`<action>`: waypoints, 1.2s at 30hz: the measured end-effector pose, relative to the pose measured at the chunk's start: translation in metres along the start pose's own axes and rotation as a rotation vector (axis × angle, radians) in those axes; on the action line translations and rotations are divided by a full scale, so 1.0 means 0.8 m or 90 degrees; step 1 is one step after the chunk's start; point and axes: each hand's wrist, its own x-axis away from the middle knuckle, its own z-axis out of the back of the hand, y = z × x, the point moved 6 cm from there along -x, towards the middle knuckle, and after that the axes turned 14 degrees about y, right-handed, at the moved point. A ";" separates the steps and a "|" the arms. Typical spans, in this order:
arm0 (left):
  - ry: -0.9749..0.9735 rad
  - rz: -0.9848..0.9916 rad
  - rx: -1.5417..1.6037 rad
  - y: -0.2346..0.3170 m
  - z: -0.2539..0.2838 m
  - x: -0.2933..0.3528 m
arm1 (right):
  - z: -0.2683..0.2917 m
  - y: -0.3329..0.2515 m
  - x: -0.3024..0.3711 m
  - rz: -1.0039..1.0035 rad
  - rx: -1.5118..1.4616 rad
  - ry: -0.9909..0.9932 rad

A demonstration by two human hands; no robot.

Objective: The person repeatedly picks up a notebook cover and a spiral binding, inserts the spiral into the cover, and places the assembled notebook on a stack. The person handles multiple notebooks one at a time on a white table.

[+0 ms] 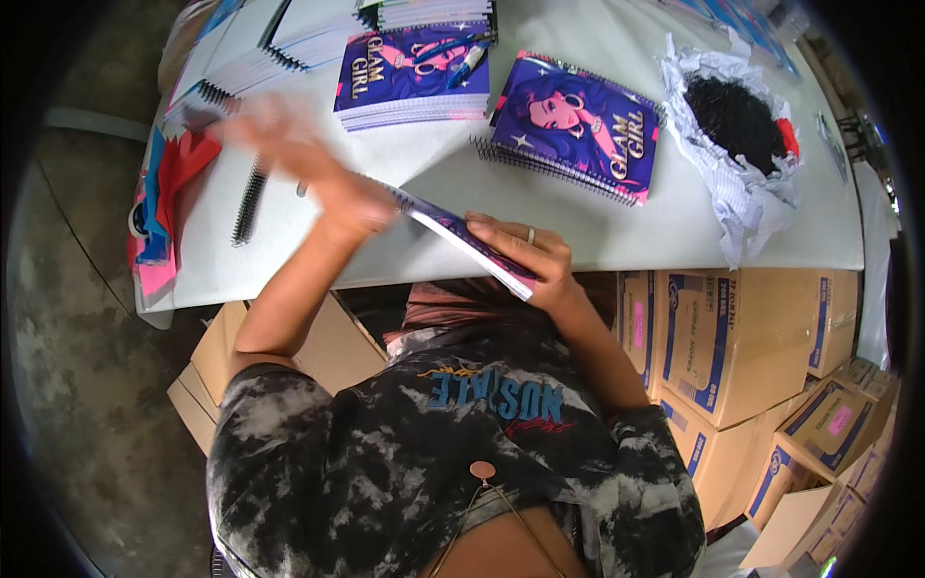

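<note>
My right hand (532,252), with a ring on one finger, grips a notebook (477,254) with a purple cover and a white page edge. This notebook is tilted, with a dark coil showing near its upper left end. Motion smears my left hand (303,159), which is raised over the table to the left of the notebook; whether its fingers hold anything cannot be made out. A loose black spiral coil (252,200) lies on the table below that hand. Beyond the held notebook sits a small pile of spiral-bound purple notebooks (580,125).
Pens (469,64) rest on a stack of purple-covered pads (414,104). Crumpled white paper (718,197) holds a black tangle of coils (737,120) at the right. Red sheets (183,166) hang at the table's left edge. Cardboard boxes (742,356) stand below right.
</note>
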 end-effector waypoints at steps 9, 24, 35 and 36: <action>-0.035 -0.048 -0.019 0.016 -0.022 -0.039 | -0.006 0.004 -0.001 -0.022 0.015 0.014; -0.068 -0.246 0.057 0.081 -0.020 -0.013 | -0.005 0.017 -0.012 -0.019 0.036 0.103; -0.107 -0.207 -0.059 0.072 -0.034 0.006 | -0.022 0.014 -0.006 -0.038 0.050 0.082; -0.039 -0.070 -0.073 0.054 -0.048 -0.006 | -0.030 0.005 -0.012 0.029 0.034 0.085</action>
